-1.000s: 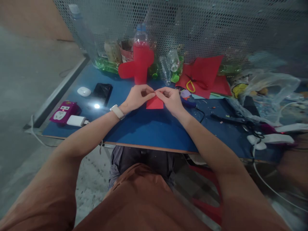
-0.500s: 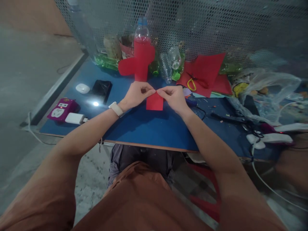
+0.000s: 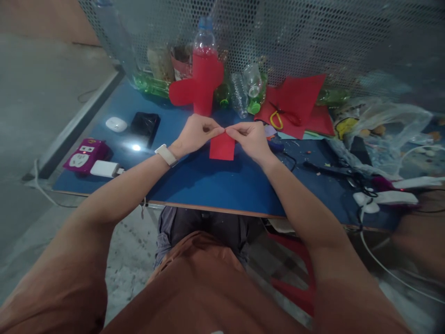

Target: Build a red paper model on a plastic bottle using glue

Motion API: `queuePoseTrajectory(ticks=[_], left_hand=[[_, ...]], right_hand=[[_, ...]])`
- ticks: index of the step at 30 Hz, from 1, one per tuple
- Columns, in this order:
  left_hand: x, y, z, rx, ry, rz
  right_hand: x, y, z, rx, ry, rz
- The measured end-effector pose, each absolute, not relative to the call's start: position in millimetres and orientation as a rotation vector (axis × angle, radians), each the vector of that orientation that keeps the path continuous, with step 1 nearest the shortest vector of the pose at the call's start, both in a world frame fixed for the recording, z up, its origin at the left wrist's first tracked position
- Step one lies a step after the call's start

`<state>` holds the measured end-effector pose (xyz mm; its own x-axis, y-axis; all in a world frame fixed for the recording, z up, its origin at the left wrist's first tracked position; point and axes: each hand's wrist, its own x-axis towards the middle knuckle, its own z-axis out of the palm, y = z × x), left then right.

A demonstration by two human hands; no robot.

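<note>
A small red paper piece hangs between my two hands above the blue table. My left hand, with a white watch on its wrist, pinches the paper's top edge from the left. My right hand pinches the same edge from the right, fingertips almost meeting the left hand's. Both hands are closed on the paper. Just behind them stands a plastic bottle wrapped in red paper with rounded red arms sticking out.
Red paper sheets with yellow-handled scissors lie at the back right. Empty plastic bottles lean on the perforated metal screen. A black phone, white earbud case, purple power strip sit left. Cables, black scissors and a plastic bag are right.
The hands have raised the red paper slightly off the table, so more of it hangs below the fingers. The view has shifted a little.
</note>
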<state>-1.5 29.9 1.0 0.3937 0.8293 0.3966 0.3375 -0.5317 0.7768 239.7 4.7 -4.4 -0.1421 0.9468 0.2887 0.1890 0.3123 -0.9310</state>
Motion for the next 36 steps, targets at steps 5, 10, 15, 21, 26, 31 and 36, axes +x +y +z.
queuePoseTrajectory(ticks=[5,10,15,21,26,31,36], left_hand=[[-3,31,1,2.084,1.009,1.046],[-3,33,-1,2.095,0.991,1.046],[-2,34,-5,2.041,0.986,1.036],[-3,34,-6,2.04,0.956,1.029],[-3,34,-5,2.029,0.954,1.029],[-3,35,-7,2.007,0.956,1.016],[-3,35,-6,1.99,0.934,1.017]], right_hand=[[241,7,-6,-1.049,-1.584,0.984],[241,10,-10,-1.026,-1.584,0.998],[242,12,-14,-1.008,-1.598,0.973],[242,12,-14,-1.021,-1.594,0.99],[241,10,-12,-1.021,-1.596,1.005],[242,12,-15,-1.034,-1.598,0.99],[242,14,-15,-1.013,-1.593,1.006]])
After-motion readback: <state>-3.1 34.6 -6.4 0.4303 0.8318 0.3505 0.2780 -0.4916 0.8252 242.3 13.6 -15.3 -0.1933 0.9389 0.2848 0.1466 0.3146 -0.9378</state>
